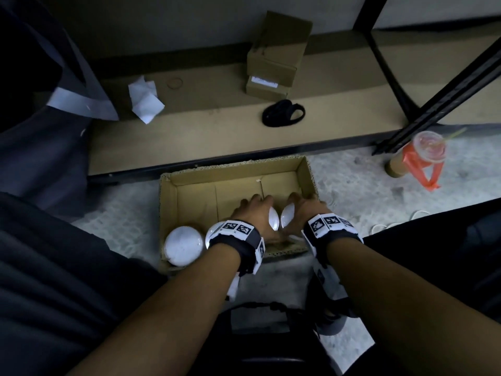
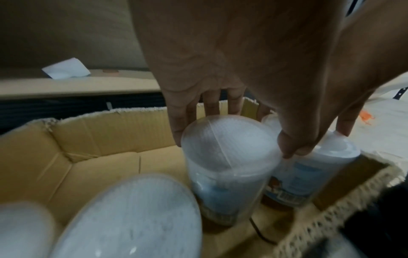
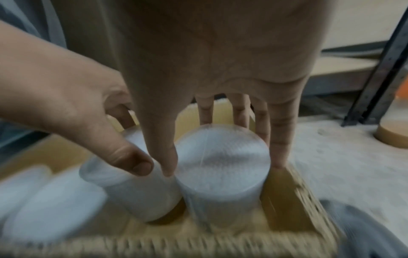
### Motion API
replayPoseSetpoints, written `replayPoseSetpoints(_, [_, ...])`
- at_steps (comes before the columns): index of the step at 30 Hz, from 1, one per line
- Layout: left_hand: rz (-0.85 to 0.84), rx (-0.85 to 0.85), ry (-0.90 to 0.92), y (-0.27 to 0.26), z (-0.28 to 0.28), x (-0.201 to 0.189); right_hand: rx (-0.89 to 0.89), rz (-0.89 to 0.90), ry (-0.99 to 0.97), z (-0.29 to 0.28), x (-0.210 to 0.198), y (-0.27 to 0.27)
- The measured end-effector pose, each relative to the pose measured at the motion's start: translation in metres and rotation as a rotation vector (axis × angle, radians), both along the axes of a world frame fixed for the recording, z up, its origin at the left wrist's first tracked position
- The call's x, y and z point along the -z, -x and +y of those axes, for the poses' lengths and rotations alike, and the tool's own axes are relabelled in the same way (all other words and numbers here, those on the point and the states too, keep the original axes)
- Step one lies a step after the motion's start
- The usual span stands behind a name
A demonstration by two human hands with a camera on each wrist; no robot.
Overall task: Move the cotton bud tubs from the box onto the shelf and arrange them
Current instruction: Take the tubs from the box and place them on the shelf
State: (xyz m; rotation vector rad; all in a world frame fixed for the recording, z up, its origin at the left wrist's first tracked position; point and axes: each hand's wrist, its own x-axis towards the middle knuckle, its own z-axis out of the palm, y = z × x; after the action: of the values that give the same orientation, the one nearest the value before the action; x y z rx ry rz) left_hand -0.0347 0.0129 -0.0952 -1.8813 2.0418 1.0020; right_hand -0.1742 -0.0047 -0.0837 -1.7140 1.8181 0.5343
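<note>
Four tubs stand upright in the box (image 1: 306,169), all along its near wall: two at the near left corner, untouched, and two side by side toward the near right corner. The left hand (image 1: 256,210) comes down over the left tub (image 2: 229,148) of that pair, its fingers behind the lid and its thumb curled onto the rim on the side facing the other tub. The right hand (image 1: 305,207) wraps the right tub (image 3: 223,157) the same way, its fingers on the far side and its thumb in the narrow gap between the two lids. Each hand is thus holding its own tub from straight above, with the tub's long axis vertical beneath the palm, so the coming move is probably a straight lift. The thumbs nearly touch in that gap, which may crowd the grips. The far half of the box is bare cardboard, and its far wall lies against the front edge of the shelf (image 1: 217,137). That shelf holds paper scraps (image 1: 145,100) at the left, a black bundle (image 1: 283,114) and small cartons (image 1: 273,63) toward the middle, with bare board between for setting tubs down. A drink cup (image 1: 428,150) stands on the floor at the right, by the shelf post.
</note>
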Motion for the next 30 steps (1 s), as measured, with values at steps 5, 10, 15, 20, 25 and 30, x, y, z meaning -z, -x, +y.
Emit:
replayPoseSetpoints(5, [0.000, -0.005, 0.053, -0.021, -0.012, -0.041, -0.022, 0.003, 0.027, -0.016, -0.032, -0.020])
replayPoseSetpoints(10, [-0.051, -0.017, 0.153, -0.054, -0.004, -0.088, -0.114, -0.072, 0.067, -0.022, -0.091, -0.045])
replayPoseSetpoints(15, [-0.123, -0.075, 0.225, -0.095, 0.010, -0.145, -0.172, -0.222, 0.164, -0.018, -0.146, -0.075])
replayPoseSetpoints(20, [-0.190, -0.130, 0.340, -0.138, 0.029, -0.197, -0.308, -0.258, 0.254, -0.014, -0.193, -0.119])
replayPoseSetpoints(25, [-0.277, -0.165, 0.482, -0.180, 0.049, -0.249, -0.481, -0.264, 0.384, -0.007, -0.247, -0.163])
replayPoseSetpoints(30, [-0.253, -0.225, 0.570, -0.219, 0.066, -0.317, -0.590, -0.330, 0.522, -0.005, -0.309, -0.201])
